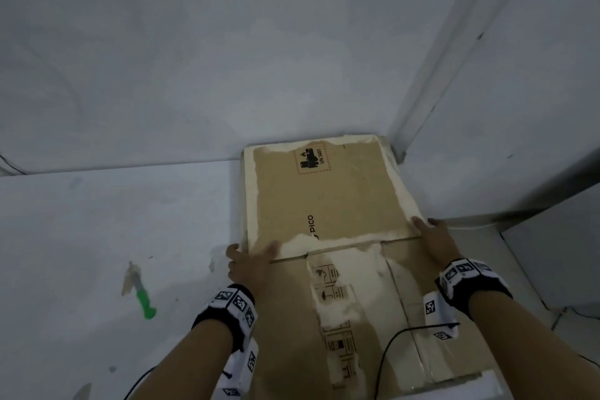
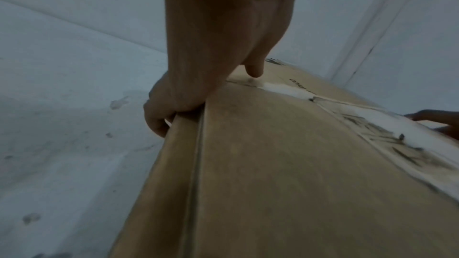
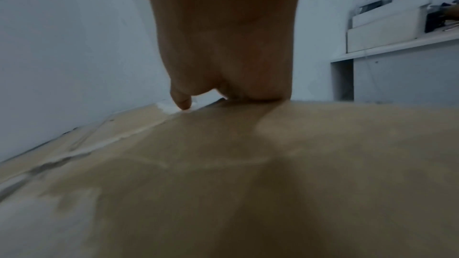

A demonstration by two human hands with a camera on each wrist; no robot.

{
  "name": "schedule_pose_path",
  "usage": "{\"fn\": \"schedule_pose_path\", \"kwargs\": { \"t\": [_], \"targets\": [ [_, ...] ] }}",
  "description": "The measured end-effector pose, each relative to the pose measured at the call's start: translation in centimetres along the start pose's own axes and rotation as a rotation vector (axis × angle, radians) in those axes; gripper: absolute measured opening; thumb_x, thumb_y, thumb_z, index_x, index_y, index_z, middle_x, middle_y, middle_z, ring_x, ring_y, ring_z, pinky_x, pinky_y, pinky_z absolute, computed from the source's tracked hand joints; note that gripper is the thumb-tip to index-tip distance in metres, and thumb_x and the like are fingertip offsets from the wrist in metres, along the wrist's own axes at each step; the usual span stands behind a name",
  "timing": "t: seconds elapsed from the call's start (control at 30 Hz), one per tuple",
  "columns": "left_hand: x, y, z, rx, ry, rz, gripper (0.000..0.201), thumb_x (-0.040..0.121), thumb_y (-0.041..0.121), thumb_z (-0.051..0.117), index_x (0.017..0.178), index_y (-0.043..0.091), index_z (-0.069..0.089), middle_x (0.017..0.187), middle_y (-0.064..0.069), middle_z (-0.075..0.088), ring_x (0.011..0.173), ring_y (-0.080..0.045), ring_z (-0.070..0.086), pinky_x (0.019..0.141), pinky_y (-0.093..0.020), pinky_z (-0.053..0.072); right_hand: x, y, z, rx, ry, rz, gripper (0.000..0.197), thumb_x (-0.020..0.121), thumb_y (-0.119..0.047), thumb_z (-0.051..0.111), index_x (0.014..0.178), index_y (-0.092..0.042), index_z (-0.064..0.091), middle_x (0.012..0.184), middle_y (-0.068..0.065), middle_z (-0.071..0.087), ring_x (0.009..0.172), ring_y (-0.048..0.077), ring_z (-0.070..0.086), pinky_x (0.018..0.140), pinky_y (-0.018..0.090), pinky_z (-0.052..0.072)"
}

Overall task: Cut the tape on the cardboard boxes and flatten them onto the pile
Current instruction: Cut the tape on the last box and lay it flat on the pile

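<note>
Cardboard box (image 1: 328, 191), flattened and brown with torn white paper along its borders, lies on the floor (image 1: 107, 237) in the corner where the back wall (image 1: 227, 42) meets the right-hand wall (image 1: 519, 107); a battery warning label marked UN 3481 and the word PICO are printed on its far panel. We see its nearer flaps (image 1: 357, 302) stretching back toward us, carrying printed handling symbols and more ripped white patches, with a seam running across between the two hands. Our left hand (image 1: 248, 261) grips the box's left edge at that seam: in the left wrist view the fingers (image 2: 156, 117) curl down over the cardboard edge while the thumb lies on the top face, so its grip is pinching the panel. Our right hand (image 1: 433, 235) sits at the box's right edge, thumb on top of the panel and fingers wrapped over the side, likewise clamped on the cardboard; the right wrist view shows only the palm resting on the brown surface and one fingertip (image 3: 182, 103) pointing down. Both wrists wear black-and-white marker bands (image 1: 233, 305). Out on the floor to the left, well apart from the box, lies a green-handled knife (image 1: 141, 294) with scraps of tape clinging to its blade. Beyond the right-hand wall, a white shelf (image 3: 397, 46) holds a white device (image 3: 387, 23)
</note>
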State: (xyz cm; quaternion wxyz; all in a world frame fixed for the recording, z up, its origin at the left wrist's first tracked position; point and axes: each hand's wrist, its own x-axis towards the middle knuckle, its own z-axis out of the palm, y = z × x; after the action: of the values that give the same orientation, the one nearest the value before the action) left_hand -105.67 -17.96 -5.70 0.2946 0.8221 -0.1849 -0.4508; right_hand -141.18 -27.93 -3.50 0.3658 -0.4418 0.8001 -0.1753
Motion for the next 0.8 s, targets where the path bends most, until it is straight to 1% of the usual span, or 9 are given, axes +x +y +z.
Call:
{"fn": "schedule_pose_path", "kwargs": {
  "t": [0.1, 0.17, 0.23, 0.33, 0.5, 0.57, 0.67, 0.7, 0.8],
  "targets": [
    [1.1, 0.2, -0.8, -0.041, -0.102, -0.049, 0.119, 0.064, 0.064, 0.078, 0.148, 0.003, 0.018, 0.145, -0.018, 0.039, 0.128, -0.034, 0.044, 0.104, -0.042, 0.039, 1.0, 0.8, 0.1, 0.108, -0.138, 0.122, 0.078, 0.094, -0.059, 0.049, 0.148, -0.004, 0.036, 0.149, 0.021, 0.040, 0.135, 0.035, 0.041, 0.109, 0.041, 0.031],
    [1.6, 0.3, -1.4, -0.024, -0.178, -0.036, 0.123, 0.059, 0.068, 0.078, 0.148, 0.000, 0.025, 0.145, -0.017, 0.042, 0.128, -0.033, 0.046, 0.103, -0.039, 0.041, 1.0, 1.0, 0.2, 0.162, -0.157, 0.152, 0.076, 0.089, -0.064, 0.053, 0.141, -0.009, 0.046, 0.138, 0.019, 0.050, 0.123, 0.033, 0.049, 0.101, 0.039, 0.035],
    [1.8, 0.3, -1.8, -0.042, -0.206, -0.015, 0.137, 0.045, 0.071, 0.083, 0.147, -0.001, 0.027, 0.146, -0.017, 0.042, 0.128, -0.033, 0.046, 0.105, -0.042, 0.042, 0.7, 0.9, 0.4, 0.185, -0.181, 0.155, 0.075, 0.085, -0.068, 0.056, 0.133, -0.011, 0.051, 0.124, 0.016, 0.056, 0.111, 0.032, 0.054, 0.097, 0.040, 0.039],
    [1.7, 0.1, -2.1, -0.009, -0.221, -0.011, 0.156, 0.026, 0.079, 0.079, 0.149, 0.002, 0.021, 0.148, -0.016, 0.039, 0.130, -0.034, 0.044, 0.107, -0.048, 0.041, 0.3, 0.8, 0.5, 0.199, -0.209, 0.144, 0.085, 0.080, -0.072, 0.059, 0.134, -0.006, 0.053, 0.124, 0.017, 0.059, 0.111, 0.033, 0.057, 0.102, 0.044, 0.043],
    [1.2, -0.8, -4.0, 0.018, -0.228, 0.013, 0.136, 0.047, 0.072, 0.081, 0.149, 0.002, 0.024, 0.148, -0.014, 0.039, 0.130, -0.032, 0.043, 0.108, -0.045, 0.040, -1.8, 2.9, 1.5, 0.207, -0.277, 0.115, 0.096, 0.072, -0.082, 0.058, 0.136, -0.010, 0.056, 0.128, 0.013, 0.062, 0.116, 0.032, 0.058, 0.110, 0.049, 0.039],
    [0.8, -1.8, -5.7, -0.002, -0.260, -0.001, 0.131, 0.052, 0.066, 0.084, 0.149, 0.003, 0.023, 0.148, -0.013, 0.039, 0.131, -0.032, 0.043, 0.108, -0.045, 0.039, -0.8, 6.7, 2.7, 0.133, -0.316, 0.150, 0.113, 0.058, -0.095, 0.054, 0.138, -0.015, 0.054, 0.132, 0.009, 0.061, 0.116, 0.029, 0.058, 0.110, 0.049, 0.040],
    [0.1, -4.1, -8.1, -0.002, -0.284, -0.006, 0.127, 0.051, 0.066, 0.084, 0.148, 0.007, 0.027, 0.144, -0.011, 0.044, 0.127, -0.031, 0.047, 0.105, -0.046, 0.042, -0.4, 11.1, 4.6, 0.073, -0.357, 0.191, 0.121, 0.053, -0.101, 0.049, 0.138, -0.015, 0.052, 0.136, 0.008, 0.058, 0.118, 0.029, 0.057, 0.108, 0.050, 0.041],
    [-0.1, -4.7, -8.7, -0.003, -0.294, -0.006, 0.126, 0.051, 0.066, 0.084, 0.148, 0.007, 0.028, 0.144, -0.010, 0.045, 0.126, -0.030, 0.048, 0.103, -0.044, 0.043, -1.8, 10.7, 4.7, 0.038, -0.375, 0.197, 0.122, 0.053, -0.101, 0.047, 0.139, -0.015, 0.051, 0.137, 0.008, 0.057, 0.120, 0.029, 0.056, 0.109, 0.050, 0.040],
    [-0.8, -5.7, -9.8, -0.012, -0.304, -0.066, 0.102, 0.071, 0.051, 0.079, 0.147, 0.003, 0.030, 0.142, -0.013, 0.045, 0.127, -0.031, 0.047, 0.096, -0.036, 0.042, -6.6, 6.4, 3.7, -0.046, -0.396, 0.172, 0.123, 0.056, -0.100, 0.045, 0.146, -0.016, 0.043, 0.146, 0.010, 0.047, 0.131, 0.031, 0.046, 0.106, 0.043, 0.038]
  ]
}}
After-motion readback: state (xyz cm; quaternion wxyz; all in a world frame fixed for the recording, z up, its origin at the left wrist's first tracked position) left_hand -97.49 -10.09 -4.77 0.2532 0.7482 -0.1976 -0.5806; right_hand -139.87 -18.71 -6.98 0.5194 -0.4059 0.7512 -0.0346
